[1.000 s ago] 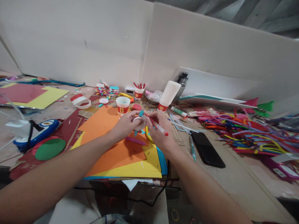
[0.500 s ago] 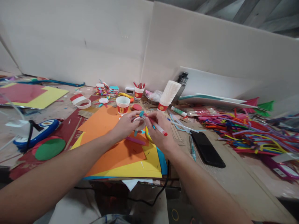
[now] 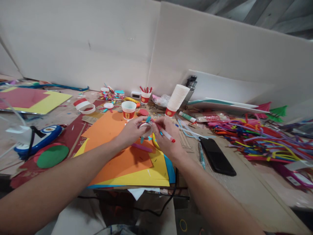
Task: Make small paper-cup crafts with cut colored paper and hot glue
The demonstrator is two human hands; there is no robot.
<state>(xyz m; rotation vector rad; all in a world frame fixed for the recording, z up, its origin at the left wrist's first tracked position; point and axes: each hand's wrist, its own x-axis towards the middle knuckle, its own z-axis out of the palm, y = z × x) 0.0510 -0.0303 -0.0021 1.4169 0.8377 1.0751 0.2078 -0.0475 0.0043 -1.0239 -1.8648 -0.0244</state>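
Both hands meet above the orange paper sheet [image 3: 117, 147]. My left hand [image 3: 130, 130] is closed round a small white paper cup piece [image 3: 146, 129] with teal strips stuck on it. My right hand [image 3: 166, 137] is closed on a red-capped white marker [image 3: 167, 133], with its fingertips touching the cup piece too. Yellow and blue sheets lie under the orange one.
A red-and-white paper cup [image 3: 128, 109] and a leaning stack of cups [image 3: 176, 99] stand behind the hands. A black phone [image 3: 216, 156] lies to the right, beside a heap of coloured pipe cleaners [image 3: 259, 138]. A green paper disc [image 3: 52, 156] and blue case [image 3: 40, 138] sit left.
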